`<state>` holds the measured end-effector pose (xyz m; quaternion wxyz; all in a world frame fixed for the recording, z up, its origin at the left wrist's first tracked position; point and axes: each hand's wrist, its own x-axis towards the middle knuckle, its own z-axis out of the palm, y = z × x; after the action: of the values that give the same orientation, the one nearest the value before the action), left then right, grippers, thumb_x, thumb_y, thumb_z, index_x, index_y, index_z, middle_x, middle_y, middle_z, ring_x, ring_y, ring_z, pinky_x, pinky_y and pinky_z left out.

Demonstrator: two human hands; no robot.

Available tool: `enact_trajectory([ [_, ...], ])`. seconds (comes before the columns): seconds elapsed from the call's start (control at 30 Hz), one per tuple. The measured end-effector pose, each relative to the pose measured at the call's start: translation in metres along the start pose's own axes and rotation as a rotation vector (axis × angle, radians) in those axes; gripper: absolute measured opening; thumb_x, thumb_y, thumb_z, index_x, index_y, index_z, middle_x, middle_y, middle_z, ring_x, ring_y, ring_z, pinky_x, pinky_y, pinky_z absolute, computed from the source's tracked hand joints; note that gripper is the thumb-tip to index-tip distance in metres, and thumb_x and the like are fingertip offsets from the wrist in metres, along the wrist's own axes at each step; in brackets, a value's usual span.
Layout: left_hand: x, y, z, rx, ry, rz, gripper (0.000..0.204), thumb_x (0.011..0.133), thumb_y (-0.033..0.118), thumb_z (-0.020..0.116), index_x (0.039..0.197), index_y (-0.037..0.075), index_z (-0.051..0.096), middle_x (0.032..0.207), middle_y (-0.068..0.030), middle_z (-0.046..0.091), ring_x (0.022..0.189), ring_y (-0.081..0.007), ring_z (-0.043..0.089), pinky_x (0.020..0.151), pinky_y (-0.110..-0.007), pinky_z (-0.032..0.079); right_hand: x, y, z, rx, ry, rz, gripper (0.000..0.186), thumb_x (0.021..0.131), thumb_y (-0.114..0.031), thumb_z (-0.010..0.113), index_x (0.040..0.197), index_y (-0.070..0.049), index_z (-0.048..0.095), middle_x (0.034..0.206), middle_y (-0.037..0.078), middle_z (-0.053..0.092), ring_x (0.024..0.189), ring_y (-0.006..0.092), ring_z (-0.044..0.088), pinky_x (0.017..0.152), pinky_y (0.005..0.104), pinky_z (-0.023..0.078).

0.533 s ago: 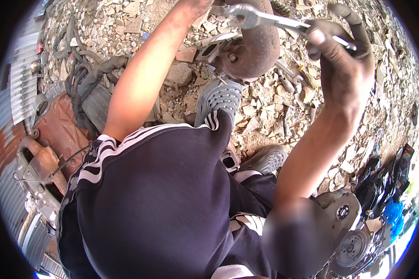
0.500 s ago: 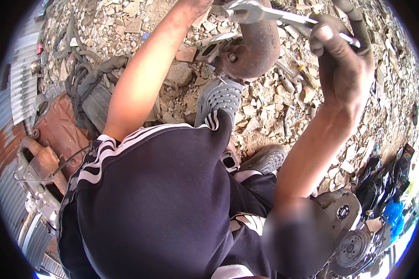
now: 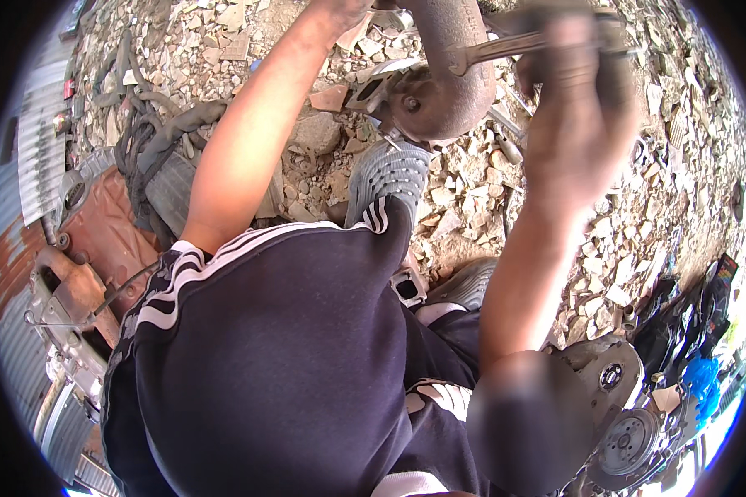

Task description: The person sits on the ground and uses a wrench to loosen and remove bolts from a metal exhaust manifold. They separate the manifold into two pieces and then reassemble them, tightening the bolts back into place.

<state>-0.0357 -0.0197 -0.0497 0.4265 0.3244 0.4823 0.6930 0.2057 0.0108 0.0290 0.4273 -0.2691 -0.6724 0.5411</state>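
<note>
The person's right hand (image 3: 576,124) was blurred, its fingers curled closed around a long metal wrench (image 3: 506,47). The wrench's head overlapped a thick, curved, rust-brown metal pipe (image 3: 464,99) at the top centre; whether the two touched could not be told. The left hand (image 3: 348,8) was cut off by the upper edge beside the pipe, so its grip and anything in it could not be told. Good handling probably called for keeping the wrench square and the pipe steady, with knuckles clear of the rough metal.

The pipe stood over ground of pale, broken stones (image 3: 588,273), just beyond a grey, perforated shoe (image 3: 389,178). Corrugated metal sheeting (image 3: 37,157) and a reddish-brown metal casing (image 3: 108,207) stood at left; a round, grey metal pulley (image 3: 626,443) lay at lower right, near crumpled blue plastic (image 3: 700,381).
</note>
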Motion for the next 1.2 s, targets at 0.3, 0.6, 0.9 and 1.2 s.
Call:
enact_trajectory([
  [0.3,0.009,-0.013,0.010,-0.061,-0.016,-0.010,0.022,0.097,0.018,0.058,0.107,-0.001,0.066,0.096,-0.0144,0.071,0.089,-0.0218,0.068,0.084,-0.033,0.055,-0.119,0.032,0.054,-0.286,-0.488,-0.227,0.047,0.082,-0.013,0.061,0.127,-0.026,0.069,0.107,0.006,0.063,0.081,0.0236,0.070,0.067,0.0367,0.061],
  [0.6,0.010,-0.017,0.007,-0.038,-0.032,-0.023,0.021,0.097,0.019,0.055,0.098,0.000,0.065,0.094,-0.0158,0.071,0.087,-0.0241,0.069,0.083,-0.035,0.056,-0.162,0.079,0.080,-0.143,-0.329,-0.252,0.058,0.073,-0.012,0.070,0.131,-0.018,0.069,0.108,0.009,0.065,0.085,0.0265,0.070,0.070,0.0388,0.059],
  [0.9,0.007,-0.016,0.006,0.037,0.032,0.014,0.021,0.096,0.019,0.056,0.089,0.001,0.063,0.092,-0.0163,0.070,0.086,-0.0242,0.069,0.082,-0.036,0.056,-0.147,0.061,0.099,-0.370,-0.357,-0.054,0.033,0.080,-0.011,0.072,0.113,-0.011,0.067,0.116,0.008,0.063,0.072,0.0250,0.070,0.062,0.0391,0.059],
  [1.2,0.006,-0.010,0.006,0.022,0.028,-0.011,0.023,0.097,0.019,0.054,0.093,-0.001,0.064,0.093,-0.0179,0.070,0.088,-0.0250,0.069,0.085,-0.036,0.056,-0.121,0.037,0.103,-0.564,-0.626,0.157,0.017,0.088,-0.008,0.058,0.100,0.002,0.052,0.106,0.023,0.057,0.061,0.0361,0.068,0.055,0.0448,0.058],
])
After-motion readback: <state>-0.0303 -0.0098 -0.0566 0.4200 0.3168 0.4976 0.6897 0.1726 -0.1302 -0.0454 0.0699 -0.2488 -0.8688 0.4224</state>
